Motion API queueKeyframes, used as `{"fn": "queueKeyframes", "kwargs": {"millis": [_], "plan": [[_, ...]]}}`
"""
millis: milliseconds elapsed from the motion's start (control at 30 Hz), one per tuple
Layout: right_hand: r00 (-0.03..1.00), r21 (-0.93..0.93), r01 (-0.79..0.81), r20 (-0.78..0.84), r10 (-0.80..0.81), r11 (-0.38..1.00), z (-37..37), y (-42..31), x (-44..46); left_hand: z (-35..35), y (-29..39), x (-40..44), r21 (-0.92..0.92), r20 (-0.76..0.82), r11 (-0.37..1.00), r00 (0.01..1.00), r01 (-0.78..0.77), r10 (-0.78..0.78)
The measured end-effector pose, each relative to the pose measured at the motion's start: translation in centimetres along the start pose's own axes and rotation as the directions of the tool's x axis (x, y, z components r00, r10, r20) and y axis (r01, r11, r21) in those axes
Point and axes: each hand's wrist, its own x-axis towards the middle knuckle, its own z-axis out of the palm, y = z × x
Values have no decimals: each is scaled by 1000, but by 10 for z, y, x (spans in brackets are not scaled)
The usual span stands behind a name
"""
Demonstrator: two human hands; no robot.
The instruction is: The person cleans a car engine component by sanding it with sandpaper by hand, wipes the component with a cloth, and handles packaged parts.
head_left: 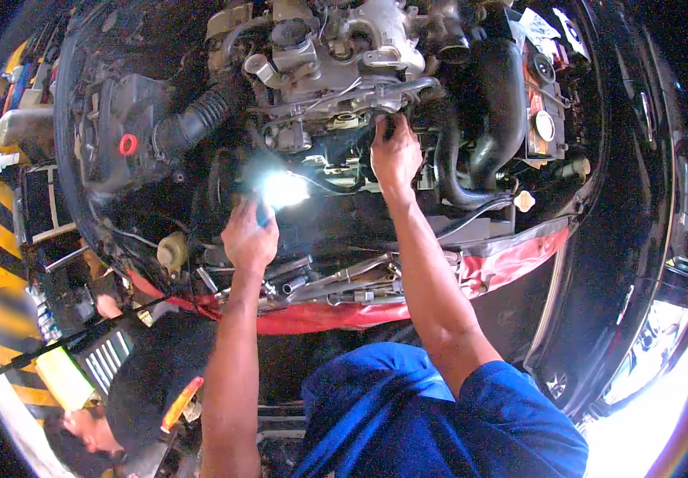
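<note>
My left hand (pixel 250 237) is closed around a lit work light (pixel 284 189), whose glare hides its exact shape. The beam falls into the gap at the front of the engine (pixel 344 48). My right hand (pixel 397 157) reaches to the engine's front edge with its fingers curled against a dark part there. What those fingers grip is hidden by shadow and by the hand itself. A thin dark hose or cable (pixel 328 186) runs between the two hands. Just right of my right hand, a thick black hose (pixel 449 159) curves downward.
Several wrenches and sockets (pixel 344 283) lie on a red cover (pixel 328 317) along the car's front edge. The battery (pixel 547 111) sits at the right, a ribbed intake hose (pixel 204 113) at the left. At lower left, another person (pixel 152 382) is close by.
</note>
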Motion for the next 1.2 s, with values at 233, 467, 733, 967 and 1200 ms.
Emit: {"fn": "queueKeyframes", "kwargs": {"millis": [233,467,733,967,1200], "plan": [[997,50,59,38,-60,997,5,10,4,-1,3,1,-54,-50,997,997,-54,52],[988,-18,153,13,-153,988,7,12,3,-3,10,5,-18,-43,998,998,-54,53],[988,296,-120,125,86,948,18,29,18,-1,11,4,-47,-45,996,996,-78,76],[794,786,-573,463,394,231,8,20,22,-2,18,1,3,3,1000,1000,-15,15],[597,591,-757,799,74,-280,74,64,24,2,16,0,62,-64,997,996,-51,55]]}}
